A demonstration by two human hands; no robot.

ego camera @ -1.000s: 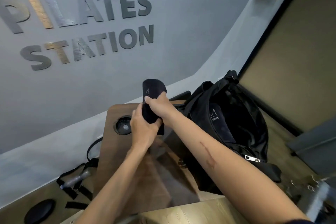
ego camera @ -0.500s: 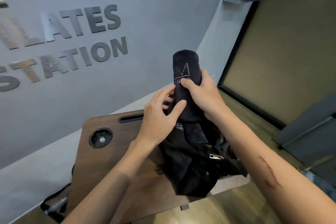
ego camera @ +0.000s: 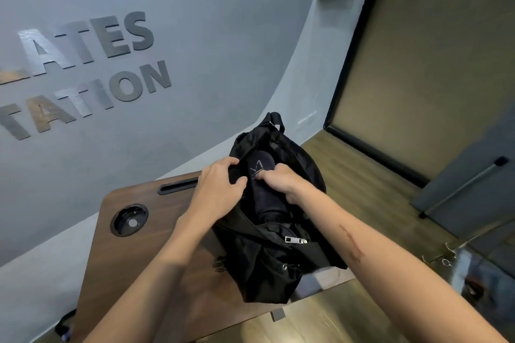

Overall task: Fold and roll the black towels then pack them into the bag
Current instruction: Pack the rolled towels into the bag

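Note:
A black bag (ego camera: 267, 262) stands open on the small wooden table (ego camera: 133, 262). A rolled black towel (ego camera: 263, 192) with a pale logo lies inside the bag's opening. My left hand (ego camera: 220, 192) grips the bag's left rim, fingers curled over the fabric. My right hand (ego camera: 281, 179) rests on top of the rolled towel with its fingers curled round it, inside the opening. The towel's lower end is hidden in the bag.
The table has a round cup hole (ego camera: 129, 220) and a slot (ego camera: 178, 185) near its far edge. A grey wall with large letters (ego camera: 92, 69) rises behind. Wooden floor (ego camera: 370, 184) lies to the right, with a grey door and rail (ego camera: 468, 184).
The rolled towel went from held upright above the bag down into its opening. My left hand left the towel and took hold of the bag's rim.

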